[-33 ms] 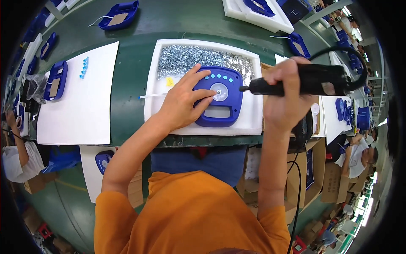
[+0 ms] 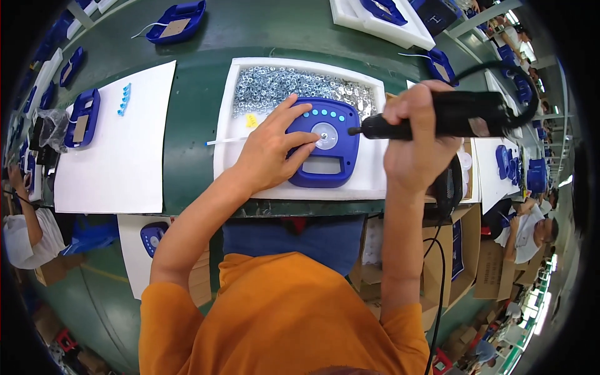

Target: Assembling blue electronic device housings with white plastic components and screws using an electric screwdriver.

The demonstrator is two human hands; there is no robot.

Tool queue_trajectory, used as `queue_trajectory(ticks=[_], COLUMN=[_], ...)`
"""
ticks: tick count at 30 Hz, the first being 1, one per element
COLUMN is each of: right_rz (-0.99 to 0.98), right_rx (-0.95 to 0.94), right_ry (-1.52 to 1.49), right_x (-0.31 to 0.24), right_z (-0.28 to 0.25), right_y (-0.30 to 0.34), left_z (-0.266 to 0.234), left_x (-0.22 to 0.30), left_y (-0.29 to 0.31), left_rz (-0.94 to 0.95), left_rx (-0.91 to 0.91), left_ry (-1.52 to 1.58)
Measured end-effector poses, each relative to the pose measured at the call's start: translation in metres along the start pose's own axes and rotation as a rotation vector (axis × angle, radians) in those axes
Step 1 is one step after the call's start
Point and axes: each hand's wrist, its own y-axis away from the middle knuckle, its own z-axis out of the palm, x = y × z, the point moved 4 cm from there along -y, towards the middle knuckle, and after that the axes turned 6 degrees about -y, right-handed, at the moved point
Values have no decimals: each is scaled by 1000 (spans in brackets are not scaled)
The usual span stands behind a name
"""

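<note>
A blue plastic casing (image 2: 347, 134) with a row of light-blue buttons and a round clear disc (image 2: 325, 139) lies on a white foam tray (image 2: 369, 187). My left hand (image 2: 272, 149) holds the casing from its left side. Its upper fingers lie on the casing near the buttons, and its index finger and thumb reach to the disc's centre. My right hand (image 2: 417, 140) is wrapped round a black electric screwdriver (image 2: 456, 115). The screwdriver points left, its tip just over the casing's right edge, short of the disc. Any small part under my left fingertips is hidden.
Many metal nuts (image 2: 269, 87) and small metal pieces (image 2: 356, 94) fill the tray's far side. A white stick (image 2: 226, 141) crosses its left rim. To the left, another blue casing (image 2: 83, 119) lies by a white sheet (image 2: 119, 162). Cardboard boxes (image 2: 465, 244) stand right; co-workers sit both sides.
My right hand has moved slightly left with the screwdriver, bringing its tip from beside the casing's edge to over it. My left hand and the casing have stayed put.
</note>
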Motion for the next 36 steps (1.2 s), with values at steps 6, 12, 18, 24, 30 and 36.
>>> queue_trajectory(ticks=[6, 12, 18, 24, 30, 36], right_rz=[79, 129, 198, 177, 143, 176], right_rx=[-32, -171, -285, -144, -198, -182], right_ry=[69, 175, 130, 174, 329, 258], right_x=[28, 44, 48, 55, 53, 54], right_z=[12, 9, 9, 19, 23, 16], right_y=[11, 17, 15, 18, 20, 20], left_z=[1, -1, 0, 1, 0, 3], left_x=[1, 2, 2, 1, 3, 3], left_y=[0, 0, -1, 0, 1, 1], left_rz=[-4, 15, 10, 26, 22, 24], left_rx=[7, 30, 22, 51, 40, 23], left_ry=[5, -22, 4, -51, -51, -61])
